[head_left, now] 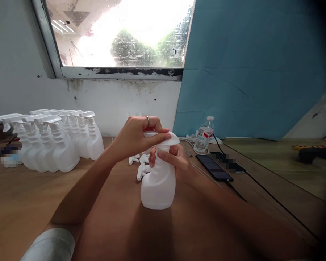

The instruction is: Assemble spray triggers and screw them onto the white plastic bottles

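Note:
A white spray bottle (159, 190) stands upright on the brown table in front of me, its trigger spray head (173, 137) on top of the neck. From above and the left, my left hand (137, 136) is closed on the spray head, with a ring on one finger. My right hand (176, 159) wraps round the bottle's neck from the right, just below the head. Behind the bottle, several loose white trigger parts (143, 171) lie on the table, partly hidden by the hands and bottle.
Several white spray bottles with heads (66, 152) stand in rows at the left. To the right are a clear water bottle (203, 139), a phone (214, 167), a black flat device (229, 163) and cables. A wall with a window (119, 72) rises behind the table.

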A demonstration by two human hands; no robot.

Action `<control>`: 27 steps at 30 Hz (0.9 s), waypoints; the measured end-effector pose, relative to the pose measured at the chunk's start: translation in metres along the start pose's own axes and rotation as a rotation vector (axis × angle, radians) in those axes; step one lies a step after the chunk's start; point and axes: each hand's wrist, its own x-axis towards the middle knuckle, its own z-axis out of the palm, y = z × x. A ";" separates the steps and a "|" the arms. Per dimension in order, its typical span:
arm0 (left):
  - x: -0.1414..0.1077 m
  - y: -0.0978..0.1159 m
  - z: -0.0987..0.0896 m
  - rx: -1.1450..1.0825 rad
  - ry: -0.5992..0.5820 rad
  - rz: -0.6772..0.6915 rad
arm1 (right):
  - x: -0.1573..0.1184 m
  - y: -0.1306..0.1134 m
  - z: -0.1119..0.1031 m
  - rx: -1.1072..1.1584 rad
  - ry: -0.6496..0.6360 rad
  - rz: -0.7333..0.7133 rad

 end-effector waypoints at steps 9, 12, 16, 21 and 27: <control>0.000 0.000 -0.001 0.018 -0.011 -0.002 | 0.000 -0.001 0.000 -0.014 0.020 0.022; 0.000 0.000 -0.001 0.023 -0.017 -0.004 | 0.001 -0.001 -0.001 0.031 -0.012 0.015; 0.000 -0.001 -0.002 0.040 -0.026 -0.010 | 0.001 0.003 -0.005 0.147 -0.075 0.027; 0.000 -0.001 -0.001 0.038 -0.012 -0.013 | 0.001 0.001 -0.003 0.034 -0.010 0.066; -0.001 -0.001 -0.001 0.033 -0.022 -0.011 | 0.001 0.003 -0.005 0.176 -0.075 0.047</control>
